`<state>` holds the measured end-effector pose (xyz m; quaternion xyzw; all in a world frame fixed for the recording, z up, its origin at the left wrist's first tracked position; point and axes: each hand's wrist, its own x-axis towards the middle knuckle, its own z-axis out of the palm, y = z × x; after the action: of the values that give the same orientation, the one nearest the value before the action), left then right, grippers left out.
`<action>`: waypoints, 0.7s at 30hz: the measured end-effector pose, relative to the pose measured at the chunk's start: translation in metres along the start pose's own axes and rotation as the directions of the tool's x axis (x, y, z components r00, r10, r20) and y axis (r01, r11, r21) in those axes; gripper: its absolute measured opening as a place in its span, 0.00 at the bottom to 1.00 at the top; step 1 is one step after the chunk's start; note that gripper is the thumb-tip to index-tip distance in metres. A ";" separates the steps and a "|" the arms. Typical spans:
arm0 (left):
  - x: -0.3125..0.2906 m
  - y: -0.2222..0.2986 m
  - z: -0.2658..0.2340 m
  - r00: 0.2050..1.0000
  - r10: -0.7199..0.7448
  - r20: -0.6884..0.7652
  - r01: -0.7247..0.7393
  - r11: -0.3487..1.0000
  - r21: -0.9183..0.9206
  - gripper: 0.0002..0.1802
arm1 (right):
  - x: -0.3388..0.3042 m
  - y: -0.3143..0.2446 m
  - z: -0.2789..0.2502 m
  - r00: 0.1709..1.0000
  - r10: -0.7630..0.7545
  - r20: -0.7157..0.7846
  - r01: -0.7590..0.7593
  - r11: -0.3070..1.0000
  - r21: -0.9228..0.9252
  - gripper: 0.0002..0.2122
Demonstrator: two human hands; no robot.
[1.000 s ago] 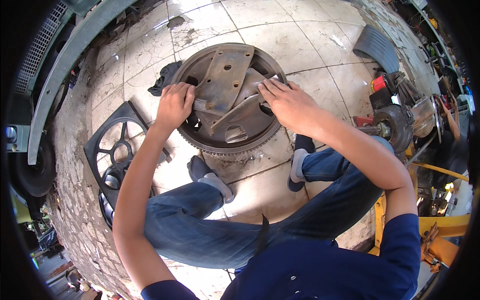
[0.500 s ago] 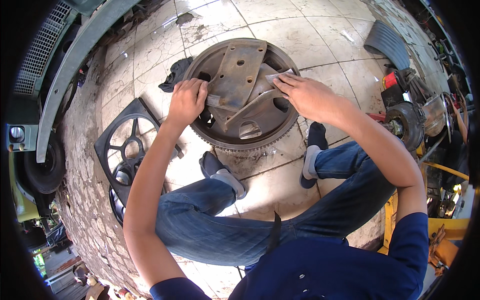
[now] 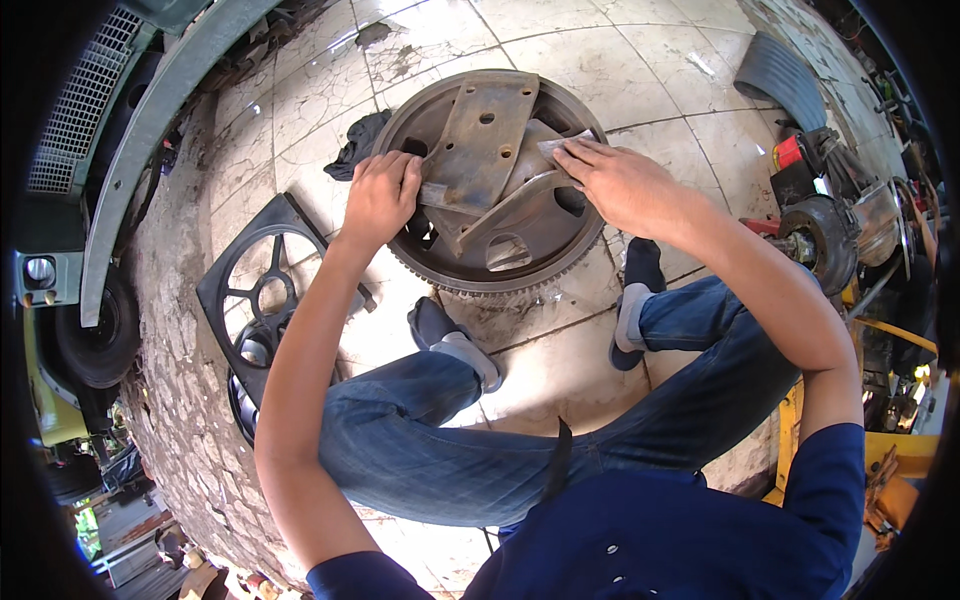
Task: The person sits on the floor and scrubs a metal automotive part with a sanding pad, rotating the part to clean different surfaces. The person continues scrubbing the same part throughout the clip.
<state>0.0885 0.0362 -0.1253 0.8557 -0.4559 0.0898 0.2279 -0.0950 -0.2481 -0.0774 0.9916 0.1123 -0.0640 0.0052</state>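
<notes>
A brown steel bracket (image 3: 484, 135) lies across a large toothed flywheel (image 3: 540, 270) on the floor in front of me. The bracket has a flat plate with several holes and angled flanges at its near side. My left hand (image 3: 382, 198) is closed around the bracket's left end, its fingertips curled out of sight. At the right end my right hand (image 3: 622, 182) grips the flange, fingers together over the top. A small grey flat piece (image 3: 562, 143) shows by the right fingertips; whether it is loose or part of the bracket I cannot tell.
Black cloth (image 3: 357, 145) lies left of the flywheel. Nearer on the left is a black fan shroud (image 3: 225, 290). A curved grey ribbed piece (image 3: 782, 75) and greasy machine parts (image 3: 818, 225) are on the right. My feet stand close to the flywheel.
The scene has shifted slightly to the right in the picture. Both hands keep nearly the same place on the bracket.
</notes>
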 end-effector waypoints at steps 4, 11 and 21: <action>0.000 -0.001 0.003 0.997 0.041 -0.068 -0.040 0.999 0.008 0.12 | 0.000 0.000 0.001 1.000 0.008 0.017 -0.007 1.000 -0.012 0.24; 0.000 -0.003 0.003 0.999 0.022 -0.042 -0.022 1.000 0.017 0.13 | 0.001 -0.001 0.003 1.000 0.014 0.017 -0.013 1.000 -0.014 0.24; 0.000 -0.003 0.003 0.998 0.029 -0.051 -0.029 1.000 0.006 0.13 | 0.000 -0.002 0.001 1.000 0.013 0.013 -0.013 1.000 -0.025 0.25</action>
<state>0.0904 0.0363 -0.1291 0.8470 -0.4619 0.1161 0.2362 -0.0956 -0.2466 -0.0782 0.9917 0.1065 -0.0689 0.0189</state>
